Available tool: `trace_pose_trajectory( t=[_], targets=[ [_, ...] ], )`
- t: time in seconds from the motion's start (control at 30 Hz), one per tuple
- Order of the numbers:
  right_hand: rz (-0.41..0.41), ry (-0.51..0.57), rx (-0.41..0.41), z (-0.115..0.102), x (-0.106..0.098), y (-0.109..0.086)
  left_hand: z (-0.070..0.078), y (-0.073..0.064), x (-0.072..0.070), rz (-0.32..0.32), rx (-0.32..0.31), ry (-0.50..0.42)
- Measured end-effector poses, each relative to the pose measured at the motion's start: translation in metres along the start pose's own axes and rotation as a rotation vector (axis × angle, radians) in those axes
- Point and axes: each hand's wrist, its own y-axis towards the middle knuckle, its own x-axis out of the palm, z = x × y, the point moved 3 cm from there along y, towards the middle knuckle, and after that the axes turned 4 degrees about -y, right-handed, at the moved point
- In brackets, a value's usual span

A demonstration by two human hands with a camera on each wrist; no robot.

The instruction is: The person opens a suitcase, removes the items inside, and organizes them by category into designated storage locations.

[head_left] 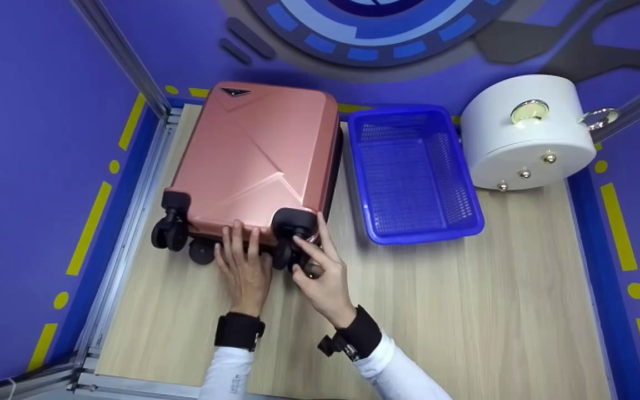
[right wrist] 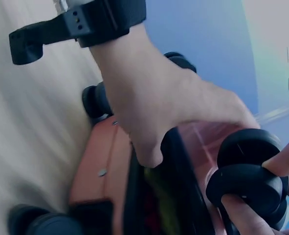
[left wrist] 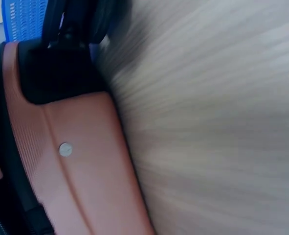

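Observation:
A pink hard-shell suitcase (head_left: 259,150) lies flat with its black wheels towards me. My left hand (head_left: 245,283) grips the near edge of its upper shell, fingers over the top. In the right wrist view, the left thumb (right wrist: 150,154) sits at the dark gap between the two shells, where something yellowish and red shows. My right hand (head_left: 325,280) pinches the black caster wheel (right wrist: 244,186) at the suitcase's near right corner. The left wrist view shows the lower shell (left wrist: 90,142) with a round rivet; most of the left hand is hidden there.
A blue plastic basket (head_left: 424,236) stands right of the suitcase. Beyond it, a white round case (head_left: 520,125) with gold-coloured fittings lies at the back right. Blue panels (head_left: 36,139) enclose the wooden tabletop (head_left: 464,311), with a metal rail along the left side.

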Motion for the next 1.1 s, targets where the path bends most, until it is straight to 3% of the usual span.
trace_pose_trajectory(
  t=[0.17,0.3,0.47,0.63,0.73,0.83,0.97,1.1],
  targets=[
    [0.012,-0.064,-0.063,-0.009,0.004,0.006,-0.003,0.015,-0.003,0.064,-0.031,-0.019],
    [0.008,-0.088,-0.106,-0.009,0.002,0.006,-0.007,0.024,-0.007,0.102,-0.005,-0.052],
    [0.023,-0.049,-0.153,-0.005,-0.008,0.004,-0.010,0.029,-0.012,0.102,0.040,-0.071],
    [0.124,-0.026,-0.164,0.012,-0.021,-0.001,-0.013,0.031,-0.015,0.089,0.035,-0.126],
    [0.187,-0.078,-0.121,0.030,-0.027,-0.004,-0.013,0.033,-0.017,0.095,0.022,-0.143],
    [0.199,-0.198,-0.033,0.052,-0.028,-0.007,-0.012,0.037,-0.020,0.109,0.017,-0.165],
    [0.105,-0.327,0.116,0.081,-0.024,-0.012,-0.012,0.042,-0.025,0.135,0.018,-0.194],
    [0.008,-0.325,0.215,0.100,-0.020,-0.014,-0.012,0.049,-0.030,0.172,0.014,-0.245]
  ],
)
